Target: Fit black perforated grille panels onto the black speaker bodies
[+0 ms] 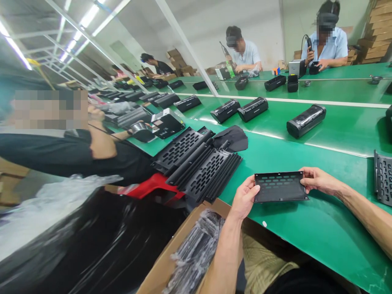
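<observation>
Long white lights [88, 16] hang over a big room with a pale wall [202, 36]. A long green table [337, 245] runs across it, and people sit on the far side. Two of them, in light blue shirts [248, 53], each hold up a dark tool. Black cases [306, 121] lie in a loose row along the middle of the green top.

Near the front edge, the person holds a thin black panel [280, 192] up over the table. The left hand [246, 196] pinches its left end, with the thumb on the front. The right hand [317, 179] pinches its top right corner. The hands are apart, with the panel between them. Rows of long holes show in its upper part, and little tabs sit along its edges.

To the left is a pile of black slotted panels [203, 175], with a dark floppy sheet [234, 138] just behind. More slotted parts [384, 175] stand at the far right. A small white bit [264, 224] lies below the held panel. Beside the left arm, an open cardboard box [159, 267] has things in clear, crinkly plastic [196, 249].
</observation>
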